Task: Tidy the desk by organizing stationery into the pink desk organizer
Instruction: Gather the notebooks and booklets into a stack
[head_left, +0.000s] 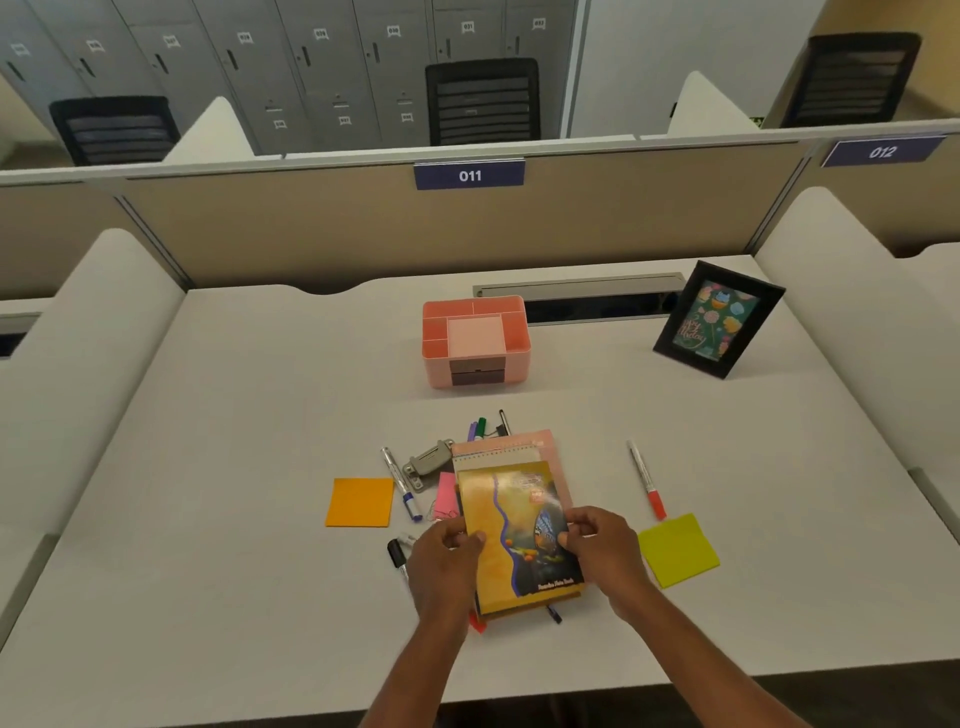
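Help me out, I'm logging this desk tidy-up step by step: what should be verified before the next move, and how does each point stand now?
1. Grip: left hand and right hand hold the yellow notebook by its side edges: ok.
2. The notebook stack underneath is free of strays: pens poke out at its far end: not ok.
3. Target: pink organizer upright, visible compartments empty: ok.
4. Notebook fits a compartment: cannot tell.
5. Loose stationery gathered: red marker, stapler and orange sticky notes lie on the desk: not ok.
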